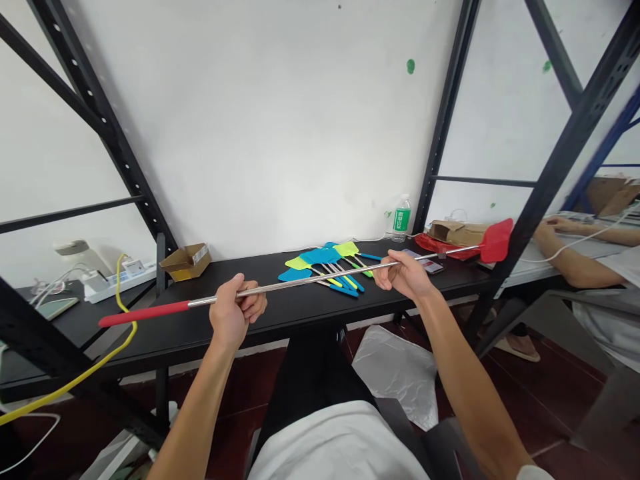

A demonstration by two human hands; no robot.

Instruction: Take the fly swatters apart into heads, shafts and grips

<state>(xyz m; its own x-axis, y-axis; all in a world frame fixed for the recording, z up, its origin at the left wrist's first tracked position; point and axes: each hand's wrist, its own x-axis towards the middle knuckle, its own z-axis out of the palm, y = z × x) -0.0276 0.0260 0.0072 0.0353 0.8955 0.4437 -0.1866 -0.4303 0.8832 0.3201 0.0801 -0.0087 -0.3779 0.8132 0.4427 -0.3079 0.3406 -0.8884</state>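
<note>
Steel swatter (310, 284) — long, light, stiff, best taken by its red grip (143, 313) — lies level above the front edge of the table (310, 315), left hand (235, 310) and right hand (403, 275) closed round the shaft; more swatters (320, 267) lie beyond.

Operator wears a white short-sleeved shirt (335, 447), its sleeve (533, 473) ending at the upper arm, and a black lower garment (310, 373). Left hand (233, 310) and right hand (403, 275) are bare.
</note>
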